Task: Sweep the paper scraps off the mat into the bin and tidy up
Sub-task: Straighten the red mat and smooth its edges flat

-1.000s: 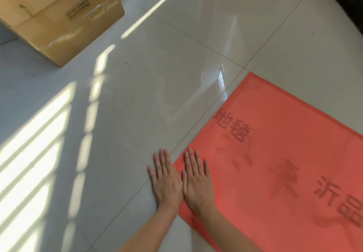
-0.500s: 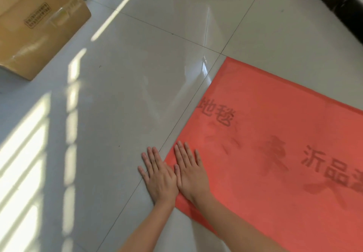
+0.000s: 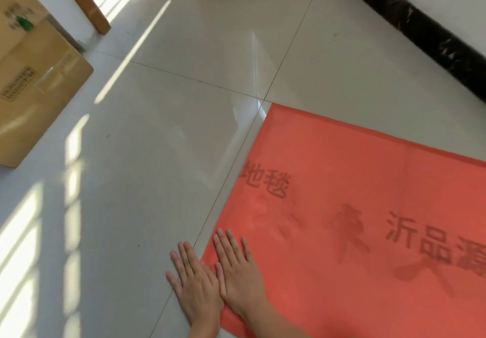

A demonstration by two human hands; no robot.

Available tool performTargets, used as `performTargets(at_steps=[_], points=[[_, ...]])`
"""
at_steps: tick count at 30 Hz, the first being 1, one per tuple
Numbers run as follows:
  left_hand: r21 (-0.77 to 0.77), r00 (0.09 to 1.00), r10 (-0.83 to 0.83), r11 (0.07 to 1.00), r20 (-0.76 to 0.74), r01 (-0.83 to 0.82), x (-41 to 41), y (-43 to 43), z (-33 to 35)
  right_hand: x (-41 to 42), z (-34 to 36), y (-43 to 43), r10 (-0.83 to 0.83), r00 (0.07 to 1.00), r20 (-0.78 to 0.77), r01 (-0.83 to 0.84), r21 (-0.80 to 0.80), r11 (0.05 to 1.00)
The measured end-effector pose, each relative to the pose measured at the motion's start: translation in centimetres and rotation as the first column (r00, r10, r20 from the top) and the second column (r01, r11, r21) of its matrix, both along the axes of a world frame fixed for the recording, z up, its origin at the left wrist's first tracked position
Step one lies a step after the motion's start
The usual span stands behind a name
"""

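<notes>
Thin red-orange rectangular mat (image 3: 355, 158) with dark printed characters lay flat on the glossy pale tile floor (image 3: 157, 153), filling the lower right of the view. Right hand (image 3: 238, 274) rested palm-down on the mat's near left corner, fingers straight and close together, little finger slightly apart. Left hand (image 3: 196, 285) lay flat just beside it, touching it, mostly on bare tile, fingers straight and slightly fanned. Brown cardboard box (image 3: 34, 95) stood well apart at far left. Black stone skirting (image 3: 420, 29) ran along the wall.
</notes>
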State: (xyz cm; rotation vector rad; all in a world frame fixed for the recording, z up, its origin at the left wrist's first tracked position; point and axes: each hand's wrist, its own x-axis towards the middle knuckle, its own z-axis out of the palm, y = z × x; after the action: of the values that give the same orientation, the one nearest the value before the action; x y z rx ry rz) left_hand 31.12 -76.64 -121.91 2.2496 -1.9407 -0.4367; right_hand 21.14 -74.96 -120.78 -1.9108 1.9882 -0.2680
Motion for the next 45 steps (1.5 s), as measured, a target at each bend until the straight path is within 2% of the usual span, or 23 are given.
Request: performTargets(at_steps=[4,7,10,11,13,15,17,18,21,24,26,29,32,34,37,40,45], points=[[-0.028,1.000,0.003,1.000,0.019,-0.003,-0.6,-0.5,0.1,-0.3,0.1,-0.3,0.007,1.000,0.024,-0.007,0.039,0.999],[-0.031,0.995,-0.040,0.999,0.092,0.043,-0.7,-0.7,0.2,-0.7,0.0,-0.5,0.037,0.999,0.003,-0.037,0.065,0.997],[-0.032,0.981,-0.059,0.997,0.186,0.067,-0.6,-0.9,0.7,-0.7,0.6,-0.6,0.086,0.988,0.126,-0.106,0.167,0.980],[-0.061,0.979,-0.049,0.996,0.198,0.062,-0.9,-1.5,1.0,-1.3,1.6,-1.3,0.069,0.979,0.190,-0.100,0.156,0.983],[-0.118,0.982,-0.058,0.990,0.182,0.080,-2.6,-3.7,2.4,-4.6,3.9,-3.8,-0.025,0.926,0.376,0.010,0.042,0.999],[-0.133,0.980,-0.130,0.980,0.148,0.150,-6.7,-7.5,5.0,-10.4,6.2,-8.2,-0.201,0.873,0.444,0.244,-0.042,0.969],[-0.119,0.962,-0.251,0.957,0.109,0.264,-12.6,-12.5,7.9,-16.5,7.8,-13.6,-0.351,0.846,0.401,0.415,-0.083,0.906],[-0.123,0.952,-0.296,0.945,0.073,0.304,-15.7,-15.3,8.8,-19.2,8.1,-16.2,-0.393,0.859,0.329,0.443,-0.091,0.892],[-0.150,0.903,-0.419,0.890,0.101,0.430,-24.0,-23.0,9.0,-26.0,7.0,-22.2,-0.391,0.915,0.100,0.398,-0.064,0.915],[-0.103,0.857,-0.487,0.856,0.170,0.507,-28.6,-28.0,6.8,-30.2,5.1,-26.2,-0.396,0.918,-0.025,0.397,0.005,0.918],[-0.053,0.873,-0.441,0.886,0.210,0.461,-29.9,-29.9,5.4,-31.4,4.2,-28.1,-0.368,0.928,-0.057,0.368,-0.016,0.930],[0.034,0.871,-0.421,0.904,0.251,0.427,-30.8,-30.9,3.4,-32.0,3.3,-30.0,-0.244,0.967,-0.071,0.241,-0.054,0.969],[0.053,0.913,-0.353,0.935,0.203,0.350,-31.0,-31.0,2.0,-32.3,2.1,-31.3,-0.199,0.980,-0.018,0.197,-0.073,0.978],[0.007,0.943,-0.291,0.956,0.162,0.294,-31.3,-30.9,1.2,-32.3,0.9,-31.9,-0.158,0.987,-0.028,0.156,-0.058,0.986],[-0.040,0.927,-0.320,0.942,0.197,0.333,-32.4,-31.7,1.0,-32.7,-0.3,-32.6,-0.147,0.984,-0.098,0.137,-0.109,0.985],[0.020,0.910,-0.364,0.930,0.197,0.368,-32.4,-31.7,1.4,-32.6,-0.6,-32.7,-0.073,0.992,-0.106,0.061,-0.112,0.992],[0.037,0.907,-0.375,0.926,0.191,0.375,-31.9,-31.8,0.9,-32.4,-0.7,-32.9,-0.023,0.993,-0.119,0.013,-0.082,0.997]])
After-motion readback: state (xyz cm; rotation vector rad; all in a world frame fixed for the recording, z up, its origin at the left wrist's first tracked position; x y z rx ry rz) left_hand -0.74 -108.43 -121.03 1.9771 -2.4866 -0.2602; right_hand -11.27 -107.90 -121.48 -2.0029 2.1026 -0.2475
